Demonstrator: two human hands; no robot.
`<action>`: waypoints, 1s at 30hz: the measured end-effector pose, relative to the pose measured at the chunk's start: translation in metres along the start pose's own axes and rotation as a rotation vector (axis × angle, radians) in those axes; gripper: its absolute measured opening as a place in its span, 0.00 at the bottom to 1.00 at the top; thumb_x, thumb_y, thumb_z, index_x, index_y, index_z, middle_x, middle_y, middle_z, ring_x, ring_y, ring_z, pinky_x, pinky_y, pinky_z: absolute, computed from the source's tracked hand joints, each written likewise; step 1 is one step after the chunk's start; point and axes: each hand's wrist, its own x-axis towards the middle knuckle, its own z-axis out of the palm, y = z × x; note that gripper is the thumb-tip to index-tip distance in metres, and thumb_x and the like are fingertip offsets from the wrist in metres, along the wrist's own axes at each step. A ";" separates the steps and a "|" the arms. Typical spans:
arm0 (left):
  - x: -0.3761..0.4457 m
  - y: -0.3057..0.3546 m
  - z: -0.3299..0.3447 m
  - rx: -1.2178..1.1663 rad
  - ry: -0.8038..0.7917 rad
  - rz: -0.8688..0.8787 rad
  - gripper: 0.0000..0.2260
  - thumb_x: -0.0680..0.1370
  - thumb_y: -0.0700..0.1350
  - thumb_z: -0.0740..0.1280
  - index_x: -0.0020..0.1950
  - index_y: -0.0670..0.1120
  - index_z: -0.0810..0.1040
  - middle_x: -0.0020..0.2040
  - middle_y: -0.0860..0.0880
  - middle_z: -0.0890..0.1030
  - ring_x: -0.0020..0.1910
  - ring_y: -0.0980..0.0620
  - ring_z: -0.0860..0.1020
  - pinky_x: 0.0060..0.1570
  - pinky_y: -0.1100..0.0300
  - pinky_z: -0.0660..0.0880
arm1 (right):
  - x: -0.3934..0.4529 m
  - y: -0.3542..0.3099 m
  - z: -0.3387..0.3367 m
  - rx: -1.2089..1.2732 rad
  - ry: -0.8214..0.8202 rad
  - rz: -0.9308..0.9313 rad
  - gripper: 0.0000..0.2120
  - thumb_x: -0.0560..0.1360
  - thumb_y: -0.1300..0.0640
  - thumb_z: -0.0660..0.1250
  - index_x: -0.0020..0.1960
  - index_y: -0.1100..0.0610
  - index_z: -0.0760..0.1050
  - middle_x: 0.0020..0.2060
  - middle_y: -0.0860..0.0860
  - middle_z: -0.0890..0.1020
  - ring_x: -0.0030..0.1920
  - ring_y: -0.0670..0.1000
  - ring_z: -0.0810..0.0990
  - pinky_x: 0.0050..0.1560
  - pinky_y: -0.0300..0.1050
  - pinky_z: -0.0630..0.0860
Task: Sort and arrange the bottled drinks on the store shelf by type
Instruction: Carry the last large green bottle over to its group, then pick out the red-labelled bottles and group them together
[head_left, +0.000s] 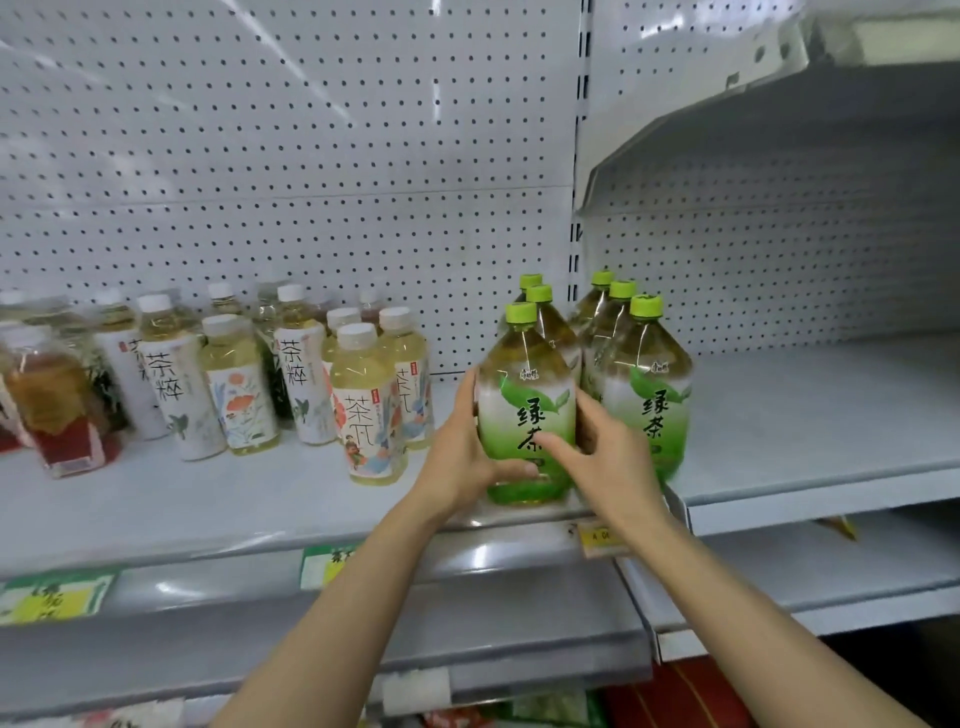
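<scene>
Hands (535, 457) grip front green-tea bottle (524, 405) near shelf (234, 499) edge

Green-labelled bottles (524, 415); pale, seemingly floral-patterned bottles (239, 395).

Green bottle (524, 410) reads 绿茶; pale bottle (366, 405) 茶π
</scene>
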 end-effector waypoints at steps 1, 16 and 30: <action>0.002 -0.002 0.004 0.000 0.012 -0.002 0.57 0.60 0.39 0.85 0.80 0.56 0.54 0.59 0.70 0.72 0.56 0.74 0.74 0.57 0.73 0.73 | -0.007 0.003 -0.007 -0.067 0.109 -0.088 0.28 0.73 0.47 0.73 0.71 0.51 0.74 0.55 0.45 0.84 0.50 0.43 0.82 0.55 0.44 0.81; 0.028 -0.003 0.036 0.129 0.079 0.009 0.60 0.58 0.44 0.85 0.81 0.54 0.52 0.69 0.50 0.68 0.67 0.54 0.69 0.70 0.50 0.70 | 0.042 0.051 -0.061 -0.447 0.249 -0.285 0.48 0.68 0.37 0.71 0.80 0.56 0.56 0.75 0.57 0.61 0.72 0.61 0.61 0.60 0.61 0.74; 0.009 -0.001 -0.074 0.568 0.723 0.392 0.22 0.78 0.51 0.67 0.69 0.42 0.73 0.63 0.45 0.76 0.63 0.47 0.71 0.65 0.50 0.71 | 0.017 -0.007 0.029 -0.357 0.234 -0.812 0.25 0.78 0.51 0.64 0.70 0.64 0.70 0.63 0.59 0.78 0.65 0.57 0.75 0.70 0.52 0.69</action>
